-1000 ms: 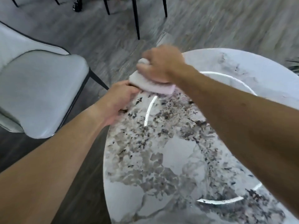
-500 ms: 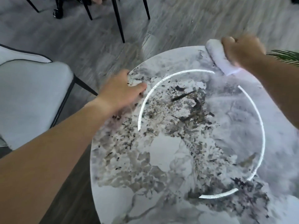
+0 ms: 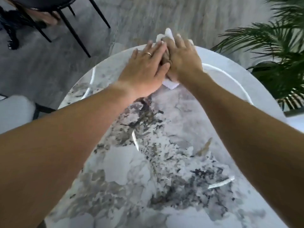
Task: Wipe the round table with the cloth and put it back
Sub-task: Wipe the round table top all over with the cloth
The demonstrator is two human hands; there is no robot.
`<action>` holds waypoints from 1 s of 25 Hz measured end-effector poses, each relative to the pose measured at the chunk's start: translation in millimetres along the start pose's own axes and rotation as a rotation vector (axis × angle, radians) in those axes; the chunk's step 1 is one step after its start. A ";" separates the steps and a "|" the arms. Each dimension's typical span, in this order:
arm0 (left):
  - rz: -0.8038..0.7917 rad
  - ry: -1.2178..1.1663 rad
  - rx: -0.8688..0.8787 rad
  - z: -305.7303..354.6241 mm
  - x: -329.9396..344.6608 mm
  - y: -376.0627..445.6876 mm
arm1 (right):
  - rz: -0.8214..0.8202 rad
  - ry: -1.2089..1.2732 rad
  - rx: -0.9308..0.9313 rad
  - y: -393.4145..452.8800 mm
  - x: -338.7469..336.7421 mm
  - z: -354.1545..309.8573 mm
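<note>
The white cloth (image 3: pixel 170 84) lies at the far edge of the round table (image 3: pixel 164 162), mostly hidden under both hands. The left hand (image 3: pixel 144 71) lies flat on it with fingers spread, a ring (image 3: pixel 149 53) on one finger. The right hand (image 3: pixel 182 60) presses down beside it, fingers bent over the cloth. No writing shows. A green plant (image 3: pixel 271 51) stands far right; black chair legs (image 3: pixel 70 30) stand far left. The picture is blurry.
</note>
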State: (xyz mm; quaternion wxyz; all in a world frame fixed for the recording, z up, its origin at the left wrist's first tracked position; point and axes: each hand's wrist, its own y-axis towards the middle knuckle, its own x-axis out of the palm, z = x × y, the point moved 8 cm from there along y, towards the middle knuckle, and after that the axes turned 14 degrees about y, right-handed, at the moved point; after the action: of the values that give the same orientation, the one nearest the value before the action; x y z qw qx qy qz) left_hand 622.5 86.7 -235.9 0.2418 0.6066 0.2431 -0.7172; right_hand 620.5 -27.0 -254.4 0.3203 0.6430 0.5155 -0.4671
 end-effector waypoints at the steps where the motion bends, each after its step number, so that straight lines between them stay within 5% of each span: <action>1: -0.021 -0.004 0.045 21.2 3.9 2.4 | 0.012 0.029 0.042 -19.6 -5.1 11.1; 5: -0.042 0.046 0.205 79.0 25.3 -36.3 | -0.006 0.017 0.105 -95.2 -7.4 52.2; 8: -0.080 0.202 0.225 92.4 35.3 -9.0 | -0.022 -0.027 0.006 -75.8 -16.2 83.1; 14: -0.141 0.270 0.234 120.9 38.5 13.0 | 0.129 0.250 0.093 -143.7 -45.6 129.1; 20: -0.061 0.231 0.535 223.2 49.7 -127.8 | 0.134 -0.024 0.142 -344.0 -27.1 109.9; 25: -0.084 0.377 0.497 252.8 54.9 -88.9 | 0.091 -0.146 0.290 -313.1 -45.0 151.1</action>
State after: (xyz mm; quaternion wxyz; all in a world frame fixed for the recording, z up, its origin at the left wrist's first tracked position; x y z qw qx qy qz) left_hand 367.1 -10.5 -248.3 0.0070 0.7589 0.1255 -0.6390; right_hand 277.0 -95.9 -244.8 0.2819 0.6695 0.3882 -0.5671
